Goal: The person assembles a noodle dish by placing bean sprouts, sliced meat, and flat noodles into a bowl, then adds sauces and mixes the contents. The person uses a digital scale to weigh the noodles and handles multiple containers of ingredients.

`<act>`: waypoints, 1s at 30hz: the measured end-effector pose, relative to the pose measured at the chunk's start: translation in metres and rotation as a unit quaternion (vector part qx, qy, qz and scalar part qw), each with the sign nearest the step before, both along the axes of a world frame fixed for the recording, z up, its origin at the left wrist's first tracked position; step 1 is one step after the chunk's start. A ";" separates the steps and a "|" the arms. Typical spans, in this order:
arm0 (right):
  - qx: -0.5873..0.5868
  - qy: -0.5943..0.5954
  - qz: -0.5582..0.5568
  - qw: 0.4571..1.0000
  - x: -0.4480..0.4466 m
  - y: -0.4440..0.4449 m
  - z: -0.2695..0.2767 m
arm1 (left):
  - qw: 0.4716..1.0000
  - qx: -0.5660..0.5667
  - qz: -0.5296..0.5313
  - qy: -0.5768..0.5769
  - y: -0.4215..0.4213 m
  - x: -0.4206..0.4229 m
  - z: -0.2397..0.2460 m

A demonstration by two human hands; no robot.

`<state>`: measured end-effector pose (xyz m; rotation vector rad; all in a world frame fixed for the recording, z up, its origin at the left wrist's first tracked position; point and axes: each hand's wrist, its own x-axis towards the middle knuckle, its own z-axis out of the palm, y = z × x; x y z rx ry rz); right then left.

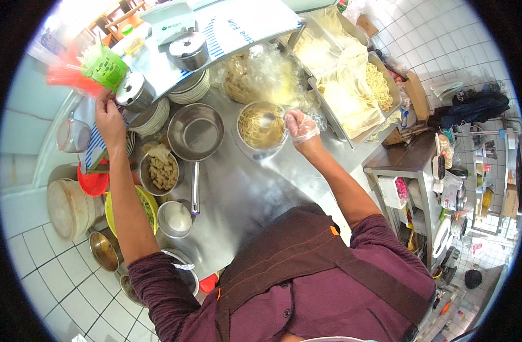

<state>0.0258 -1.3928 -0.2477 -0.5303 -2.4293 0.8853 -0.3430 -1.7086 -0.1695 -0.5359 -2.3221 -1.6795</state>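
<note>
My left hand (107, 110) reaches up at the left edge of the raised shelf, its fingertips beside a lidded steel canister (135, 91) and below a green tub (103, 68); whether it grips something cannot be told. My right hand (302, 126), in a clear plastic glove, is curled at the right rim of a bowl of noodles (259, 128). A spoon's bowl shows shiny over the noodles, and its handle seems to run into my right fist. The noodle bowl stands on a round white base. To its left lies an empty steel pan (196, 132) with a long handle.
Metal trays of noodles (378, 86) under cloth stand at the upper right. Stacked plates (191, 89) sit under the shelf. At the left are a steel bowl of chunks (159, 172), a yellow basin (148, 205) and a small bowl of white stuff (175, 219). A plastic bag (269, 72) lies behind the noodles.
</note>
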 end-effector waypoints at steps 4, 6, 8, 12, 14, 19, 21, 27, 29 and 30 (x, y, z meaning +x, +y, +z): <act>0.098 0.023 0.051 0.994 0.009 0.012 -0.001 | 0.999 0.018 0.036 -0.025 -0.007 0.040 0.011; 0.096 0.053 0.051 0.993 0.015 0.017 -0.001 | 0.999 0.013 0.052 -0.001 -0.015 0.075 0.011; 0.084 0.074 0.046 0.993 0.018 0.021 -0.002 | 0.997 0.036 0.065 -0.011 -0.024 0.117 0.003; -0.403 0.104 -0.051 0.908 0.008 0.009 -0.003 | 0.991 0.054 0.071 -0.095 -0.044 0.228 -0.044; -0.490 0.171 -0.007 0.855 -0.010 -0.009 0.002 | 0.970 0.092 0.058 -0.219 -0.052 0.294 -0.073; -0.610 0.156 0.088 0.772 -0.072 -0.069 0.035 | 0.911 0.099 0.096 -0.388 -0.049 0.445 -0.125; -0.593 0.181 0.161 0.768 -0.098 -0.090 0.056 | 0.898 0.128 0.102 -0.408 -0.055 0.476 -0.128; -0.616 0.192 0.210 0.734 -0.166 -0.114 0.103 | 0.960 -0.026 0.137 -0.241 -0.087 0.404 -0.074; -0.606 0.185 0.208 0.745 -0.171 -0.115 0.107 | 0.983 -0.129 0.124 -0.041 -0.092 0.338 -0.035; -0.602 0.184 0.208 0.749 -0.171 -0.115 0.107 | 0.983 -0.133 0.115 0.060 -0.088 0.300 -0.015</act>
